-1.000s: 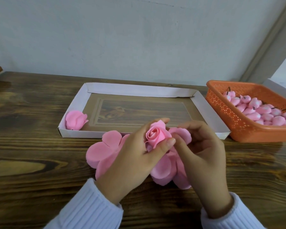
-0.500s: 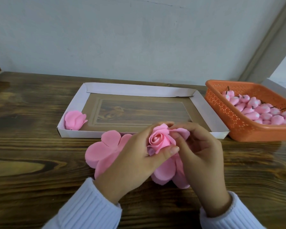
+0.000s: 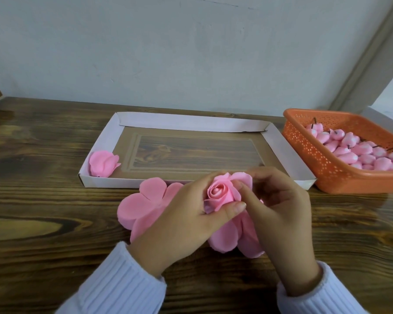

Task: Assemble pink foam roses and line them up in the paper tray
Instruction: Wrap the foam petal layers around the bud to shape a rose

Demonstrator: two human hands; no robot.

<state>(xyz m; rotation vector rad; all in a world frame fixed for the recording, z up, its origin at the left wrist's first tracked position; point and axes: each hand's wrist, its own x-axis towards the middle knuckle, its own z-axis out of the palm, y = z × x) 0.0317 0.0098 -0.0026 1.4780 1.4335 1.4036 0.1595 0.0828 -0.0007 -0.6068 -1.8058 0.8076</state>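
Observation:
A pink foam rose [image 3: 220, 191] is held just in front of the paper tray's near wall. My left hand [image 3: 182, 218] grips it from the left, thumb across its front. My right hand [image 3: 279, 214] pinches its outer petal from the right. Flat pink petal pieces [image 3: 143, 205] lie on the wooden table under and to the left of my hands. The white paper tray [image 3: 279, 141] lies behind, with one finished rose [image 3: 103, 163] in its near left corner.
An orange plastic basket [image 3: 322, 164] full of several pink rose buds stands to the right of the tray, almost touching it. A grey wall runs along the table's far edge. A white box edge [image 3: 386, 118] shows at the far right.
The rose has turned a little in my fingers and its outer petal is wrapped closer round the bud. Both hands stay at the same spot.

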